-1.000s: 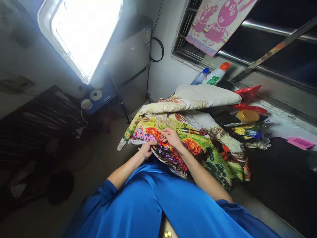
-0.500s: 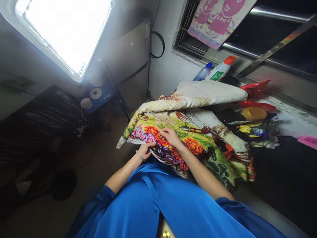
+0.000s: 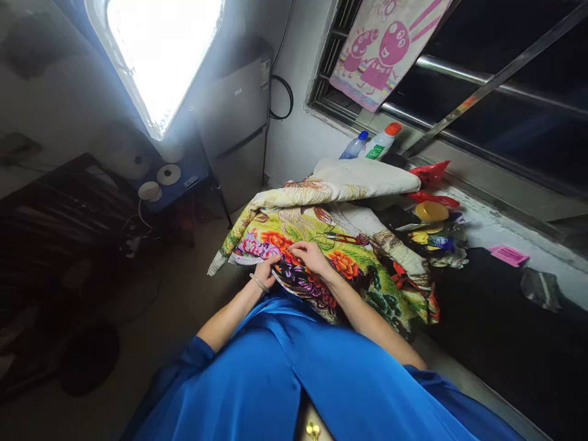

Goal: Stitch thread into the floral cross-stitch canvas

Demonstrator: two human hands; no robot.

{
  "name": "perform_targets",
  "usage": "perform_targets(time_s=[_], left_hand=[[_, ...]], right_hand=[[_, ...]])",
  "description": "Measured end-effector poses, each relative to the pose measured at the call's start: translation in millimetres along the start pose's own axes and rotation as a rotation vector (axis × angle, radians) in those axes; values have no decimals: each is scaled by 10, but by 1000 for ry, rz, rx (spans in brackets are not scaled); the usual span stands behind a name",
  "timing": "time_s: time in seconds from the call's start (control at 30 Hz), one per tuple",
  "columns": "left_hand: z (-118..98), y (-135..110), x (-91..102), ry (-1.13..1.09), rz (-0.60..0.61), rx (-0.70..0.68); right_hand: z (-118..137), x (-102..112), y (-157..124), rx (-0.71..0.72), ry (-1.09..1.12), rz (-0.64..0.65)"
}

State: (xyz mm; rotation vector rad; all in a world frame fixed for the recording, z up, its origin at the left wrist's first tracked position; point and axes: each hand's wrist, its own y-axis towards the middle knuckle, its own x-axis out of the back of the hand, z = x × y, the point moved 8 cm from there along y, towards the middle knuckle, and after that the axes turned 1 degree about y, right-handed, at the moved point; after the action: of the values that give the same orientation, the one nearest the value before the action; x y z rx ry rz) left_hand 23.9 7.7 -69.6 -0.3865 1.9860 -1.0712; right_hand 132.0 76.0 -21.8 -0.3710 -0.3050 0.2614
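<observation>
A large cross-stitch cloth (image 3: 344, 262) with orange and pink flowers on green lies over my lap and the surface to the right, its upper edge rolled. My left hand (image 3: 265, 271), with a bangle on the wrist, grips its near edge, thumb on top and the other fingers hidden underneath. Just to the right, my right hand (image 3: 311, 256) is held in a pinch above the orange flowers. Whatever lies between those fingertips is too small to make out. Red-handled thread snips (image 3: 346, 237) rest on the cloth beyond my right hand, among loose dark thread.
A bright lamp (image 3: 165, 55) hangs at upper left. Behind the cloth stand a white bottle with an orange cap (image 3: 380, 144) and a blue-capped bottle (image 3: 354, 146). A yellow-lidded jar (image 3: 432, 212) and a pink packet (image 3: 509, 255) are at right. A fridge (image 3: 239, 116) stands behind.
The view has shifted, so the window side shows more at right. My right hand keeps its pinch, very slightly lower against the cloth. My left hand stays on the cloth's edge.
</observation>
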Motion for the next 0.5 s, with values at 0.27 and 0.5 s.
perform_targets(time_s=[0.27, 0.5], left_hand=[[16, 61, 39, 8, -22, 16], [23, 32, 52, -6, -16, -2]], right_hand=[[96, -19, -1, 119, -160, 59], [9, -5, 9, 106, -156, 22]])
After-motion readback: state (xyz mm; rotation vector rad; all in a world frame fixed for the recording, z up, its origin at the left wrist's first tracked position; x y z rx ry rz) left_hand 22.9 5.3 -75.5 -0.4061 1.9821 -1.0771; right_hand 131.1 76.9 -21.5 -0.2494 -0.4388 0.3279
